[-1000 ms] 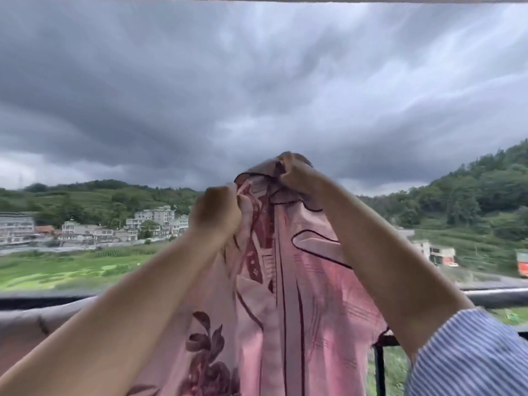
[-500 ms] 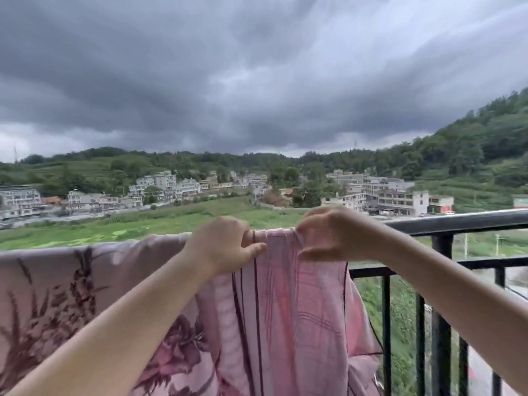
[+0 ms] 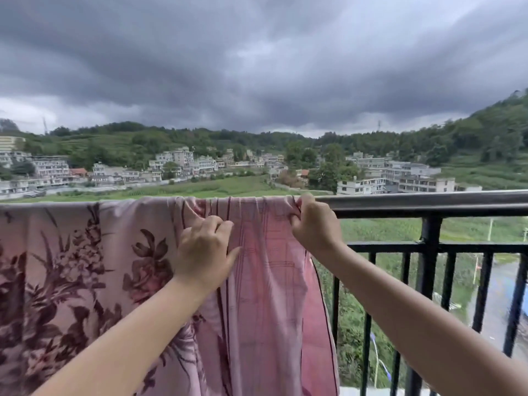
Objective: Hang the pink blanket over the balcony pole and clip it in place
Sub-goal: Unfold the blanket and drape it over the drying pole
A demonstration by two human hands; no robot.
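Observation:
The pink blanket, printed with dark maroon flowers on the left and stripes on the right, hangs draped over the balcony's top pole and covers its left part. My left hand lies on the hanging cloth just below the pole, its fingers curled into the folds. My right hand grips the blanket's bunched right edge right at the pole. No clip is visible.
The black metal railing with vertical bars runs on to the right, its top pole bare there. Beyond it lie green fields, a village, wooded hills and a dark cloudy sky.
The blanket, held high in both hands a second ago, now lies over the pole. Both hands have come down with it and moved apart, spreading its right end.

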